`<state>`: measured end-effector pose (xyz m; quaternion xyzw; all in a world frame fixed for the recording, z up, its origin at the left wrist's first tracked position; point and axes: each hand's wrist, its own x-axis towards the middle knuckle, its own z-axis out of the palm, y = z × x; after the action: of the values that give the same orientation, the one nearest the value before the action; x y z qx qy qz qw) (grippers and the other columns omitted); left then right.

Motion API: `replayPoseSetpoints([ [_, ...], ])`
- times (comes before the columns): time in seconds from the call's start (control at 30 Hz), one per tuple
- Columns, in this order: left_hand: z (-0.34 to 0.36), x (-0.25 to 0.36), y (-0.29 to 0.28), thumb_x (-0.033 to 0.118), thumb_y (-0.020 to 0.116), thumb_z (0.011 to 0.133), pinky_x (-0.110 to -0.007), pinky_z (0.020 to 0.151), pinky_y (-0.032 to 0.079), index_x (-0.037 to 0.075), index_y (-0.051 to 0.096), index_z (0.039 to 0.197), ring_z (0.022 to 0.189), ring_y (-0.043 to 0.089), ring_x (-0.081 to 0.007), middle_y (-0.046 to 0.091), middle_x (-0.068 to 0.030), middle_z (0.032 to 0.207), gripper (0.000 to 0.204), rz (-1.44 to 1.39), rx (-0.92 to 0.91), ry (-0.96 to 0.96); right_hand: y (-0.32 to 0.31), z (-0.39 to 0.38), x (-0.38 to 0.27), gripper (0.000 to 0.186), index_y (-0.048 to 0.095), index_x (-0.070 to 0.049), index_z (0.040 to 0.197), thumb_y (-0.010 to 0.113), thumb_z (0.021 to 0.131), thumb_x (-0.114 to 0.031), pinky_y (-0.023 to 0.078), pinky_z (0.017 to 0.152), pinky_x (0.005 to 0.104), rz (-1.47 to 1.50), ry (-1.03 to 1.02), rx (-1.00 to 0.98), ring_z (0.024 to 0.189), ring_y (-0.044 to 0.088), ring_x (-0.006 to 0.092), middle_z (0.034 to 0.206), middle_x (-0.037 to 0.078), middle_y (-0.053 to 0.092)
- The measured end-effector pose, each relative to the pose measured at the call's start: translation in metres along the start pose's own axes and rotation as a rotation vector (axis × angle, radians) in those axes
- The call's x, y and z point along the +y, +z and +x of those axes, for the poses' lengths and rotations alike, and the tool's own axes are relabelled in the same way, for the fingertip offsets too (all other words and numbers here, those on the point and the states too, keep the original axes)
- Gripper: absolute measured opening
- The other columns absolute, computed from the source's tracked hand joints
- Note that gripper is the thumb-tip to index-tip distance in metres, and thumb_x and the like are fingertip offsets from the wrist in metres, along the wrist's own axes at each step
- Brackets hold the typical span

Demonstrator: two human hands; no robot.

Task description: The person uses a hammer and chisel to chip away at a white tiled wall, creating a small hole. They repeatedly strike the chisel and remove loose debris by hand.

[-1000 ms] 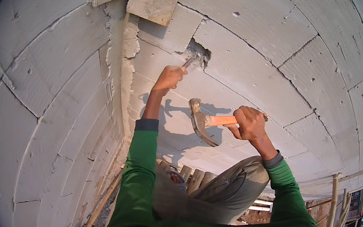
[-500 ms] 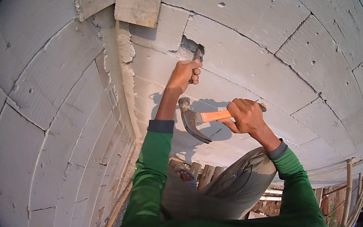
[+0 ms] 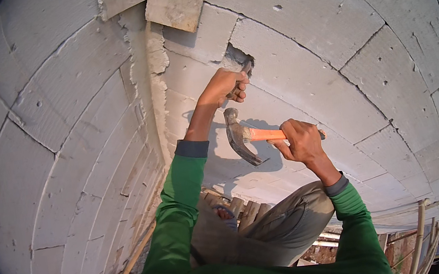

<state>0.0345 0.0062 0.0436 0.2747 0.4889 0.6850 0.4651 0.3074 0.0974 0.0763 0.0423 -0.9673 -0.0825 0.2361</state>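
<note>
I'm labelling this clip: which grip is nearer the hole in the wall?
Left. The left grip is just below and left of the hole, holding a metal tool at it; the right grip is farther, lower and rightward, holding a hammer.

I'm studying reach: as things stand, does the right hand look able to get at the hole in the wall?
Probably not freely: the right hand is closed around the hammer, and the left hand holds a thin tool at the hole.

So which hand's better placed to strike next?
Probably the right hand: it grips the orange-handled claw hammer; the left hand holds a slim metal tool at the ragged hole in the grey block wall.
</note>
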Motion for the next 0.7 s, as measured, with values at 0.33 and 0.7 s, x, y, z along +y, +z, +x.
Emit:
replayPoseSetpoints([
  [0.33,0.035,-0.008,-0.003,0.022,0.056,0.105,-0.041,0.078,0.063,-0.001,0.060,0.102,0.093,0.076,-0.0353,0.067,-0.0127,0.090,0.024,-0.301,-0.234,-0.103,0.005,0.006,0.010,0.049,0.051,-0.007,0.078,0.073,0.091,-0.048,0.046,0.046,0.0379,-0.069,0.145,-0.037,0.052,0.058,0.0274,0.067,0.008,0.054],
  [0.7,0.039,0.000,-0.004,0.019,0.060,0.103,-0.041,0.080,0.062,-0.001,0.062,0.102,0.090,0.077,-0.0328,0.070,-0.0139,0.093,0.020,-0.402,-0.199,-0.097,0.004,0.011,0.032,0.047,0.051,-0.006,0.080,0.070,0.093,-0.048,0.043,0.046,0.0367,-0.046,-0.215,0.084,0.050,0.053,0.0259,0.066,0.008,0.050],
])
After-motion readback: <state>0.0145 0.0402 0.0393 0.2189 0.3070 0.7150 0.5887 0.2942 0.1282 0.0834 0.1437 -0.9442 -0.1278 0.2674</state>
